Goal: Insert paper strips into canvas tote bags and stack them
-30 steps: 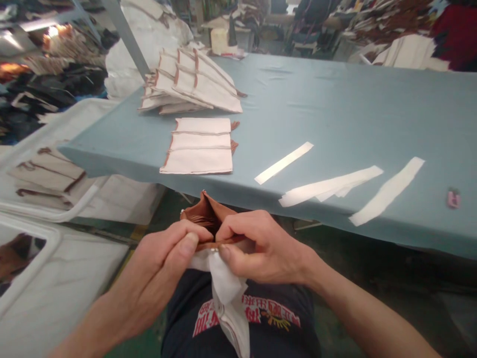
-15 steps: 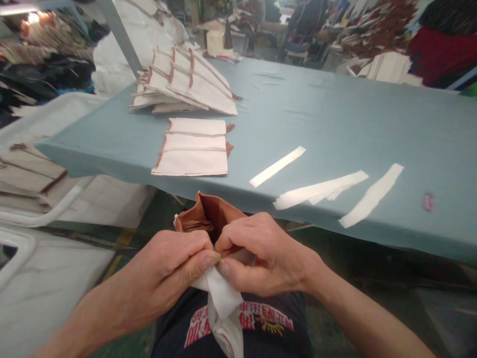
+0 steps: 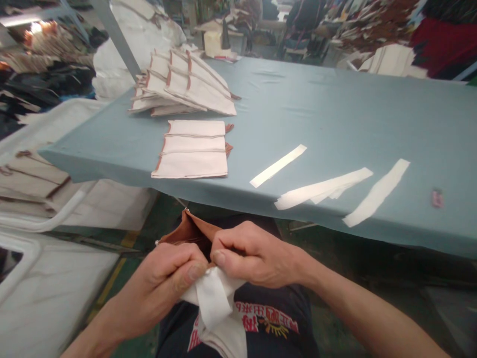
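Note:
Below the table's near edge, my left hand [image 3: 167, 276] and my right hand [image 3: 251, 253] pinch the same small fabric piece [image 3: 190, 232], brown on one side, with a white strip [image 3: 212, 298] hanging down from it over my dark shirt. Fingers of both hands are closed on the piece, thumbs nearly touching. On the blue-grey table [image 3: 335, 114] in front lies a flat pile of cream pieces with brown edging [image 3: 192, 149], and behind it a fanned stack of the same pieces [image 3: 186, 84].
Several white strips [image 3: 320, 188] lie along the table's near edge at the right, with a small pink object [image 3: 437, 198] further right. White bins [image 3: 44, 199] holding more cream pieces stand at the left. Piled fabric fills the background.
Both hands have shifted slightly left and down with the fabric piece. The brown part has tipped lower and the white strip hangs more to the left.

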A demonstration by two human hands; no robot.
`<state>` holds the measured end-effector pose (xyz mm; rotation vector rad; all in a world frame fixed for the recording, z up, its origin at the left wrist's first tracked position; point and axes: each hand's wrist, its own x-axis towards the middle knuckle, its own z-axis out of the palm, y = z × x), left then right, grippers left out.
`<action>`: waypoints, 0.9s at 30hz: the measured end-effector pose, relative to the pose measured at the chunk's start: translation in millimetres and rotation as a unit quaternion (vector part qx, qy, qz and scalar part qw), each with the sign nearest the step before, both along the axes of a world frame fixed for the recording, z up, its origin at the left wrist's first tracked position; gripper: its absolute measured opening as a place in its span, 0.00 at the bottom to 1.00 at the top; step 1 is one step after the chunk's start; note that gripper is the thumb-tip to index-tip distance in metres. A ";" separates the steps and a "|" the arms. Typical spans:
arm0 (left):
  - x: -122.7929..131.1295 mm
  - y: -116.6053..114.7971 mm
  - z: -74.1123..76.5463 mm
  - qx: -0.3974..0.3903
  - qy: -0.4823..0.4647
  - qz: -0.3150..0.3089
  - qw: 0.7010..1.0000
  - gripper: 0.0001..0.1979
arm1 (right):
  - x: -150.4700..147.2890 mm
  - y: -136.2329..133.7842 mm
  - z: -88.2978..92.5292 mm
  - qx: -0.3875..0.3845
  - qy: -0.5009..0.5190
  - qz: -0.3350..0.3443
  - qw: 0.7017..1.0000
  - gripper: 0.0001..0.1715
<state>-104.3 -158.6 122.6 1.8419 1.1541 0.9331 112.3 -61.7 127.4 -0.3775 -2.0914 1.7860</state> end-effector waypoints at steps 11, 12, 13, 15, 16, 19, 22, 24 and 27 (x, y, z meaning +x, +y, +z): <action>-2.0 8.4 17.8 -0.061 0.072 -0.008 0.995 0.18 | -0.2 -2.1 -12.2 0.080 0.035 -0.046 0.995 0.23; -0.9 8.0 20.7 -0.056 0.089 -0.008 0.994 0.18 | -1.1 -2.3 -11.5 0.102 0.043 -0.051 0.993 0.23; 0.4 7.1 22.7 -0.054 0.100 -0.009 0.993 0.17 | -2.0 -2.3 -10.9 0.117 0.050 -0.054 0.990 0.23; 3.3 3.5 23.4 -0.056 0.100 -0.002 0.993 0.16 | -4.0 -1.7 -10.7 0.113 0.054 -0.052 0.991 0.23; 4.7 1.4 22.2 -0.060 0.089 0.001 0.994 0.16 | -5.1 -1.3 -11.3 0.091 0.050 -0.047 0.993 0.24; 8.6 -4.3 15.1 -0.064 0.047 0.019 0.997 0.15 | -8.8 -1.4 -15.0 -0.029 0.037 -0.018 0.999 0.30; 12.6 -6.5 8.8 -0.061 0.019 0.019 0.998 0.15 | -11.2 -3.1 -18.3 -0.124 0.035 0.002 0.992 0.34; 16.1 -6.3 6.7 -0.079 0.005 0.026 0.997 0.15 | -10.9 -4.2 -19.4 -0.137 0.035 -0.004 0.990 0.34; 22.9 -5.1 6.0 -0.129 -0.012 0.038 0.991 0.14 | -8.6 -5.3 -21.7 -0.112 0.023 -0.027 0.993 0.32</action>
